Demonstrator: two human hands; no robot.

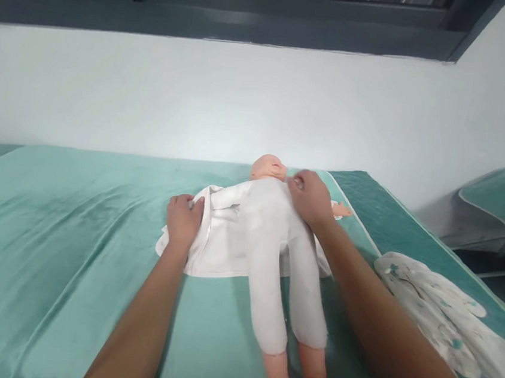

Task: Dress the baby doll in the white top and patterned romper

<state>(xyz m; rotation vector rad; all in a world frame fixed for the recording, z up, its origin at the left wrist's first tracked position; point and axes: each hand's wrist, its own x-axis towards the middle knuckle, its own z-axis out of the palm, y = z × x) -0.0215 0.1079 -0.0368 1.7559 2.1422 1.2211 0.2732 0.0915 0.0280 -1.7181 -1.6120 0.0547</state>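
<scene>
A baby doll (270, 233) with a white cloth body lies on its back, its head (266, 167) toward the wall and its bare feet toward me. Spread open beneath it is a white baby shirt (219, 248). At the left, my left hand (183, 221) is closed on the shirt's edge, thumb over the cloth. My right hand (309, 198) is over the doll's shoulder near its neck, fingers curled together; whatever they pinch is hidden. Beyond my right wrist, a doll hand (341, 210) sticks out of a white cuff.
A green sheet (70, 242) with folds at the left covers the bed. Printed white baby clothing (446, 317) lies at the right. A white wall (154, 94) rises behind, below a dark window frame (252, 20). Another green padded surface (504, 197) stands far right.
</scene>
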